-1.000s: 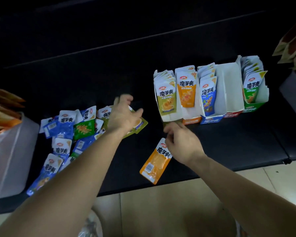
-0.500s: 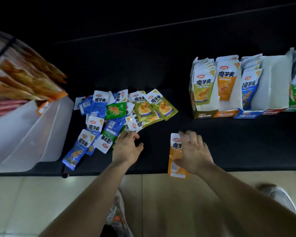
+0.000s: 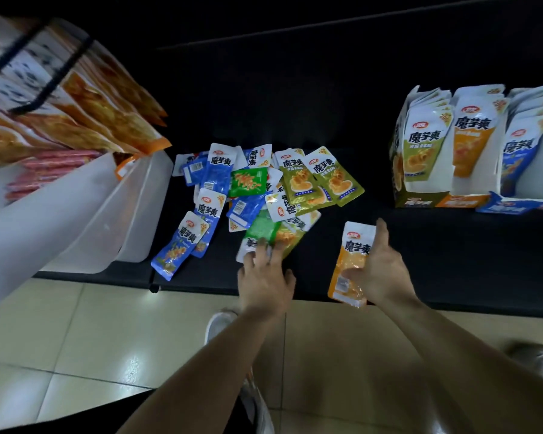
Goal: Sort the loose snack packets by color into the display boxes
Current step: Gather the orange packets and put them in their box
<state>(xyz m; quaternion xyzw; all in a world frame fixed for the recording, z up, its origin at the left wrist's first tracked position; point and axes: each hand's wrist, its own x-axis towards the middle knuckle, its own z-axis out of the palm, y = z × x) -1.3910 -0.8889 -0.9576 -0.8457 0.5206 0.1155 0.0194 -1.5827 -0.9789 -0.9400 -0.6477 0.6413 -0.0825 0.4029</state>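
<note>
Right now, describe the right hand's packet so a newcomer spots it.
At the front edge of the black shelf, right of the loose pile, the right hand holds an orange packet. It is the only loose orange one; the pile's are blue, green and olive.

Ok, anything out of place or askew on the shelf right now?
Mainly the loose pile: packets overlap at all angles, some barcode side up. The orange packet in the right hand reaches the black shelf's front edge. The display boxes look orderly.

Over on the left, white plastic bins (image 3: 76, 220) hold big orange bags (image 3: 113, 120) and red sausages (image 3: 54, 164) on a black shelf (image 3: 452, 252) above pale floor tiles (image 3: 76, 333).
</note>
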